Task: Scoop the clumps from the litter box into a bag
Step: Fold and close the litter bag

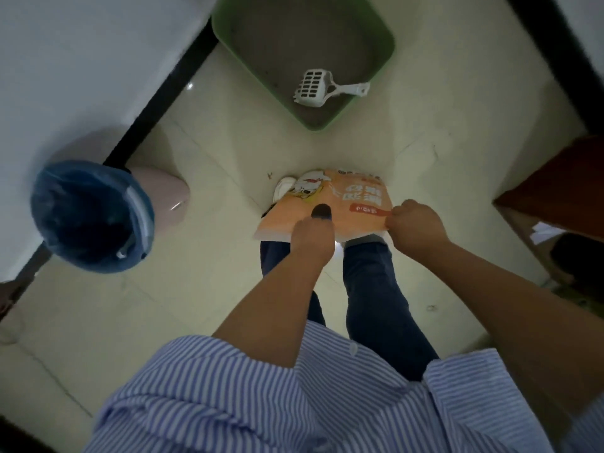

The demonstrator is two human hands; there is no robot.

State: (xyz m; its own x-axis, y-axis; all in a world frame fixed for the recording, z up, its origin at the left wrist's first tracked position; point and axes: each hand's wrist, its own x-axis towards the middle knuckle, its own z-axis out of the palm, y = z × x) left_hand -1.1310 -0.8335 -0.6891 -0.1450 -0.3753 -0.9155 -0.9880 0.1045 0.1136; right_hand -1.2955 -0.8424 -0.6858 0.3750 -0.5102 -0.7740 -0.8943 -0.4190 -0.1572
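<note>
Both hands — left hand (314,235), right hand (412,223) — pinch the orange bag's (340,204) near edge; scoop (322,89) lies untouched in the far litter box (228,31) — scooping not started.

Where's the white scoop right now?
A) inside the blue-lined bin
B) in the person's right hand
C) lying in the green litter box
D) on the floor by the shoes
C: the white scoop lies on the litter inside the green litter box, while both hands hold the orange bag.
</note>
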